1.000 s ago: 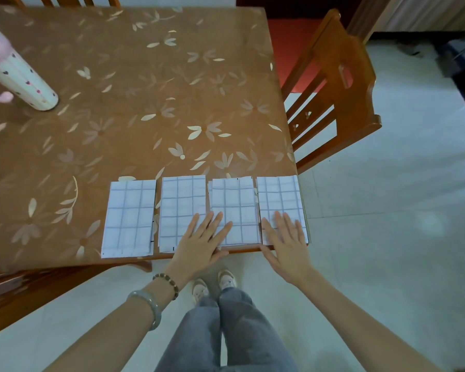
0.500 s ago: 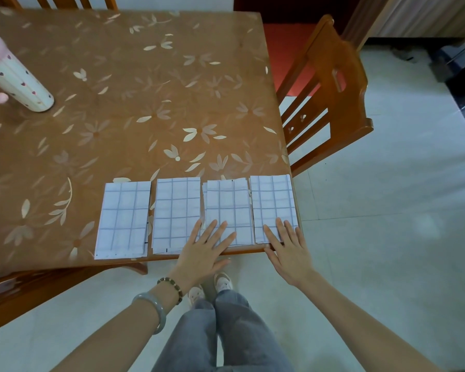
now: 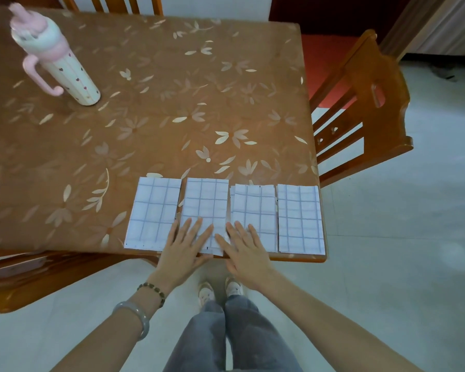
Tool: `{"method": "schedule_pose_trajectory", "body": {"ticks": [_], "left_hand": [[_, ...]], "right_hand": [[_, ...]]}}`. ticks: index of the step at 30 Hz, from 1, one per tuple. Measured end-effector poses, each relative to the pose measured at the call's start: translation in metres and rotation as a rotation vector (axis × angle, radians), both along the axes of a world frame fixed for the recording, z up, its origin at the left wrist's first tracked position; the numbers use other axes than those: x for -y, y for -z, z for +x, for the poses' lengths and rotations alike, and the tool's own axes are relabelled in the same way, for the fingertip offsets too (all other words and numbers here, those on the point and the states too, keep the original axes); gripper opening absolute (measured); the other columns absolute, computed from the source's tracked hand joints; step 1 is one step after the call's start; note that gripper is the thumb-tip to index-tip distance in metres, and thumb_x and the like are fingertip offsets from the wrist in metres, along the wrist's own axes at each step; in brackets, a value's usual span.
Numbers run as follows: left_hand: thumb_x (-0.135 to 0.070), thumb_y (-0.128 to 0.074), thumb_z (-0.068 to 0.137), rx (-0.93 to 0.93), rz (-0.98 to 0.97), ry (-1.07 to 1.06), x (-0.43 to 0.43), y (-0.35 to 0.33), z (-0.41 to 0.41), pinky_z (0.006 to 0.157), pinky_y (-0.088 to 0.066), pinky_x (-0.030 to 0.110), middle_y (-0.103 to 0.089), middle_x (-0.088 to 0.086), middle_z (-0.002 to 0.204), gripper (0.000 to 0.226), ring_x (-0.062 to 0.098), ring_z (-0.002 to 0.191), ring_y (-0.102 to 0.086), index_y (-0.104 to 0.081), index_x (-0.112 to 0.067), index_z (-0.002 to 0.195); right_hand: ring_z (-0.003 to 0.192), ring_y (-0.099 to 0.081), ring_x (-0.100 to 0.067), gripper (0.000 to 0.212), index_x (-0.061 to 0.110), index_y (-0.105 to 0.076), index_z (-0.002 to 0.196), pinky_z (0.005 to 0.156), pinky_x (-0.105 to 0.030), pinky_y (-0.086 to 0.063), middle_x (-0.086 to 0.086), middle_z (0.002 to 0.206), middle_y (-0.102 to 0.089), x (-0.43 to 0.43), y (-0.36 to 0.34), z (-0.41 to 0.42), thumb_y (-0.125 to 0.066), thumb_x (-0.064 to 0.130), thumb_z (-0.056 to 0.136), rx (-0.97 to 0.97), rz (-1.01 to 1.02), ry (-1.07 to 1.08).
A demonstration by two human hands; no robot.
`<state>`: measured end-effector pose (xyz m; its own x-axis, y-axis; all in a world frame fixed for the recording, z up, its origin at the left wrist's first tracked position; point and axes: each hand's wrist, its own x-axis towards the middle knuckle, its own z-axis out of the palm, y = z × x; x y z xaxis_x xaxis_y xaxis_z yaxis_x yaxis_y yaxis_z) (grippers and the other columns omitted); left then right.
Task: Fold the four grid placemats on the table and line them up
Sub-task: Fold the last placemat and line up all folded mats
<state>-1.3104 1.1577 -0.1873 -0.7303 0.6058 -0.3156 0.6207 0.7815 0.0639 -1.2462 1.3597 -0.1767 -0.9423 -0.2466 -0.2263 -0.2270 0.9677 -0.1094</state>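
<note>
Four folded white placemats with a blue grid lie side by side in a row at the near edge of the brown flowered table (image 3: 172,108). From left: the first placemat (image 3: 152,210), the second placemat (image 3: 206,201), the third placemat (image 3: 255,208), the fourth placemat (image 3: 300,218) at the table's right corner. My left hand (image 3: 184,248) rests flat, fingers spread, on the near end of the second placemat. My right hand (image 3: 243,249) lies flat on the near end of the third. Neither hand grips anything.
A white and pink bottle with a handle (image 3: 55,59) stands at the far left of the table. A wooden chair (image 3: 368,103) stands to the right, another chair's back (image 3: 113,2) at the far side. My legs and shoes (image 3: 220,291) are below the table edge.
My right hand has moved left from the fourth placemat onto the third. My left hand has shifted left, fully onto the second placemat. The view has tilted, showing the bottle whole.
</note>
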Motion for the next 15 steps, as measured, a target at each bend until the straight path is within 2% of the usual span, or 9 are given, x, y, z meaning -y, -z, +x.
{"method": "schedule_pose_trajectory", "body": {"ticks": [2, 4, 11, 13, 15], "left_hand": [[-0.063, -0.021, 0.094, 0.0, -0.002, 0.019, 0.0024, 0.0031, -0.0007, 0.113, -0.017, 0.055, -0.038, 0.014, 0.151, 0.069, 0.036, 0.14, -0.033, -0.02, -0.024, 0.15], [-0.061, -0.022, 0.094, -0.009, 0.0, 0.023, 0.0028, 0.0067, -0.0019, 0.113, -0.016, 0.055, -0.041, 0.014, 0.149, 0.067, 0.036, 0.138, -0.037, -0.021, -0.024, 0.15], [-0.058, -0.017, 0.095, -0.01, -0.023, 0.01, 0.0012, 0.0095, -0.005, 0.115, -0.01, 0.053, -0.039, 0.012, 0.151, 0.064, 0.036, 0.139, -0.035, -0.019, -0.027, 0.151], [-0.058, -0.017, 0.095, -0.017, -0.02, 0.016, 0.0007, 0.0098, -0.0069, 0.115, -0.008, 0.052, -0.038, 0.013, 0.151, 0.066, 0.036, 0.139, -0.035, -0.011, -0.028, 0.153], [-0.06, -0.016, 0.095, -0.011, -0.007, 0.022, 0.0011, 0.0081, -0.008, 0.115, -0.012, 0.053, -0.038, 0.013, 0.151, 0.067, 0.036, 0.139, -0.034, -0.002, -0.028, 0.153]], "right_hand": [[0.137, -0.037, -0.032, 0.065, 0.024, -0.047, 0.138, 0.109, -0.055, -0.028, -0.013, 0.147, -0.042, 0.0085, 0.0029, -0.004, -0.061, 0.05, 0.081, 0.023, 0.009, -0.019], [0.138, -0.034, -0.033, 0.062, 0.025, -0.05, 0.136, 0.11, -0.055, -0.028, -0.013, 0.148, -0.04, 0.0095, 0.0047, -0.0063, -0.061, 0.051, 0.082, 0.038, 0.034, -0.024], [0.139, -0.031, -0.034, 0.059, 0.028, -0.043, 0.141, 0.111, -0.055, -0.025, -0.013, 0.15, -0.035, 0.0043, 0.0088, -0.0066, -0.044, 0.055, 0.089, 0.073, 0.061, -0.014], [0.138, -0.033, -0.034, 0.058, 0.028, -0.045, 0.139, 0.11, -0.056, -0.027, -0.014, 0.149, -0.038, 0.0041, 0.0069, -0.0085, -0.031, 0.054, 0.09, 0.105, 0.051, 0.007], [0.138, -0.034, -0.034, 0.058, 0.029, -0.045, 0.139, 0.109, -0.056, -0.029, -0.014, 0.148, -0.04, 0.0038, 0.003, -0.0107, -0.026, 0.052, 0.089, 0.104, 0.027, 0.024]]}}
